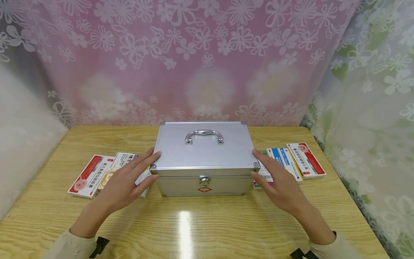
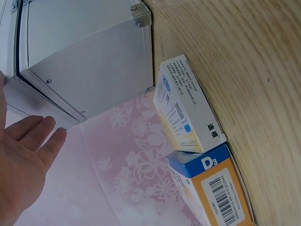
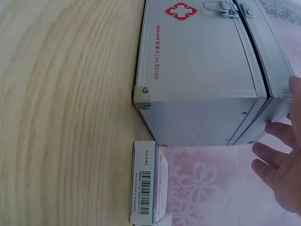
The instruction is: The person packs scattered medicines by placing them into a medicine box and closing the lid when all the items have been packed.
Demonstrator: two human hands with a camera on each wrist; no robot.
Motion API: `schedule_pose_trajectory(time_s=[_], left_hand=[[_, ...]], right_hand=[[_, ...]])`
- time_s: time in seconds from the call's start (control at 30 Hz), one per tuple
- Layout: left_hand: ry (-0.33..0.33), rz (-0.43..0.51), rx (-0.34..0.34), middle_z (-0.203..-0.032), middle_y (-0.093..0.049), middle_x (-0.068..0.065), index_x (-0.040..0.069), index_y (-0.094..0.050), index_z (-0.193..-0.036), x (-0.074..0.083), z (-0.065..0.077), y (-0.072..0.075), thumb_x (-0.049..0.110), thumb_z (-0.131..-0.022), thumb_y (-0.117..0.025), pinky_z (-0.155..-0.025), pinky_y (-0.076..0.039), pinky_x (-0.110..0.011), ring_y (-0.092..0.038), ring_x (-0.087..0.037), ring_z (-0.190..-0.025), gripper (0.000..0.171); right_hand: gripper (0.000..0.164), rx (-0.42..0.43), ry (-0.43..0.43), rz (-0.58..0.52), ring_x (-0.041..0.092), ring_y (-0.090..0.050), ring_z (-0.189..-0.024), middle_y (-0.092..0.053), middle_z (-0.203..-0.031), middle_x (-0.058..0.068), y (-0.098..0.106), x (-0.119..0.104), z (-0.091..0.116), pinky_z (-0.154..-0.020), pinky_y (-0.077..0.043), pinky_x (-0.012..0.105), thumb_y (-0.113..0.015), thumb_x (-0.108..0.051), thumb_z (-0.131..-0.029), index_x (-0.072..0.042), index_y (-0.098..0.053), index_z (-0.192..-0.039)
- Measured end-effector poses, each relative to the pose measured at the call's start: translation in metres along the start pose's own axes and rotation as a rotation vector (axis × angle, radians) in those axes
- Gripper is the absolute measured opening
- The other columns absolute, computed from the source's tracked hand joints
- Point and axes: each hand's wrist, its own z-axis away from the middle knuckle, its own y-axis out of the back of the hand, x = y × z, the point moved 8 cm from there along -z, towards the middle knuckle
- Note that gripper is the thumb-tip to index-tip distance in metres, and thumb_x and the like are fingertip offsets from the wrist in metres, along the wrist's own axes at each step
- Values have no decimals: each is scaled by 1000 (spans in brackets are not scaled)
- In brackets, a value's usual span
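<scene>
A silver first-aid case (image 1: 203, 185) with a metal handle (image 1: 204, 133) and a red cross emblem stands in the middle of the table, its lid (image 1: 203, 154) down. In the right wrist view a dark seam runs between the lid and the case body, beside the front latch (image 3: 228, 9). My left hand (image 1: 126, 183) is at the lid's left side, fingers mostly straight, fingertips at its edge. On the opposite side, my right hand (image 1: 283, 183) has its extended fingers and thumb against the lid's right edge. Neither hand is curled round anything.
Left of the case lie medicine boxes, including a red-and-white box (image 1: 92, 176), a white box (image 2: 188, 103) and an orange-and-blue D3 box (image 2: 211, 183). To the right are several more, among them a blue-and-white box (image 1: 284, 162) and a red-and-white box (image 1: 305, 160). Floral curtains (image 1: 207, 64) hang behind.
</scene>
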Motion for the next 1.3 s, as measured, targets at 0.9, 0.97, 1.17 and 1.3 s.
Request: schedule_pose_trajectory(time_s=[0.9,0.97,1.17,1.3], left_hand=[[39,42,165,-130,-45,-4,15,-36,-137,4,5,-4,20,-82,-64,-88,-39,-36,-45,-21,-115,62],[23,55,194,-130,-45,-4,14,-37,-136,5,6,-3,23,-84,-62,-90,-37,-31,-45,-21,-114,58],[-27,44,283,-122,-52,-10,7,-39,-134,11,5,0,34,-91,-48,-88,-39,-30,-52,-24,-107,52],[6,36,310,-116,-56,-12,8,-38,-135,11,4,3,29,-90,-51,-78,-43,-37,-56,-24,-99,51]], right_hand=[[54,138,-123,-168,23,-40,-119,-44,-131,4,-20,8,5,-91,-35,44,-57,-24,-87,-29,-35,-136],[54,149,-124,-168,23,-41,-118,-44,-131,4,-20,8,6,-91,-35,44,-58,-24,-87,-29,-36,-136],[54,169,-133,-186,22,-41,-118,-44,-131,6,-18,7,4,-90,-36,43,-57,-22,-87,-30,-35,-136],[54,188,-140,-205,21,-43,-116,-45,-130,6,-13,4,2,-87,-38,41,-57,-21,-88,-30,-35,-136]])
